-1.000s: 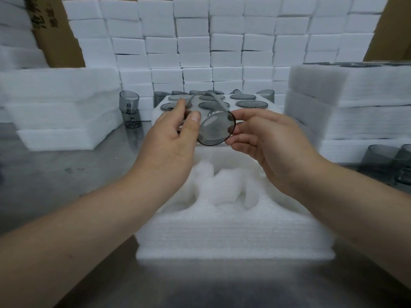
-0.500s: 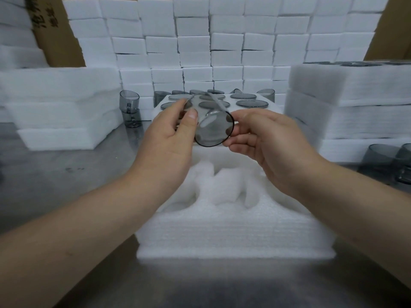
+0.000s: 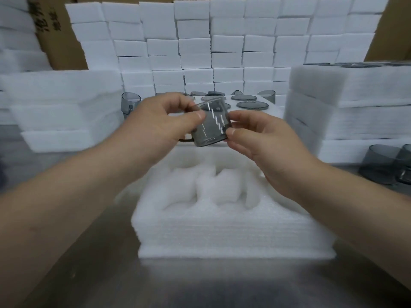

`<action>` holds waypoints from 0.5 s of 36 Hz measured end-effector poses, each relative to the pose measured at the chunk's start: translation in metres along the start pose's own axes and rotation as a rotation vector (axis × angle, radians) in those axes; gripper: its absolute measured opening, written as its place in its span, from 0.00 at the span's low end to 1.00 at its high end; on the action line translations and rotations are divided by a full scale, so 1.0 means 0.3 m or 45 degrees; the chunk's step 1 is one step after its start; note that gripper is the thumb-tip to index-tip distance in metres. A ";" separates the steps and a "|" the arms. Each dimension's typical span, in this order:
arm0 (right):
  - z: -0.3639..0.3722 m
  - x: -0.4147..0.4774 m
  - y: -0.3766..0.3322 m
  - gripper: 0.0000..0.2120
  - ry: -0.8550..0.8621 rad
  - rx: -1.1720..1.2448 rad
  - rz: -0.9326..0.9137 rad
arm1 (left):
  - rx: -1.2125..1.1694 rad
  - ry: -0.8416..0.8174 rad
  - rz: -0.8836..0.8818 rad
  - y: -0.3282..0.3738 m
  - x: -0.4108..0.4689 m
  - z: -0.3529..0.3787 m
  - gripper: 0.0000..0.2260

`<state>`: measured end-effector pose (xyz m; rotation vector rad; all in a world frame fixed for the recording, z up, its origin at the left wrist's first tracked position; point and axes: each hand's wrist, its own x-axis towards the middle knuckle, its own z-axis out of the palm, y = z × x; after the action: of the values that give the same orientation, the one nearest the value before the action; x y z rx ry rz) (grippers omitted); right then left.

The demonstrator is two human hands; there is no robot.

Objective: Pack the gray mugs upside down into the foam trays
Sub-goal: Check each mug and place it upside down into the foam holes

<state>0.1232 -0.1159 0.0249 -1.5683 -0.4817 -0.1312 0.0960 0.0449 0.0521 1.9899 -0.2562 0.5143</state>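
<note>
Pinched a smoky gray translucent mug point(image 3: 210, 125) between left hand point(image 3: 155, 127) and right hand point(image 3: 262, 138), fingers and thumbs curled on its sides. Held it in the air above the near white foam tray point(image 3: 233, 230), clear of its pockets.

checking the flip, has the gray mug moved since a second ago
Yes: the gray mug has turned from round end facing the camera to side-on, but remains above the far edge of the foam tray.
</note>
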 end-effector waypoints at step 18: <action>-0.005 -0.006 0.013 0.04 -0.108 -0.212 0.032 | 0.802 -0.225 -0.160 0.066 0.003 -0.098 0.12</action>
<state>0.1234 -0.1177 0.0209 -1.7479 -0.5283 -0.0873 0.0819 0.0621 0.0797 2.6507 -0.0769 0.3622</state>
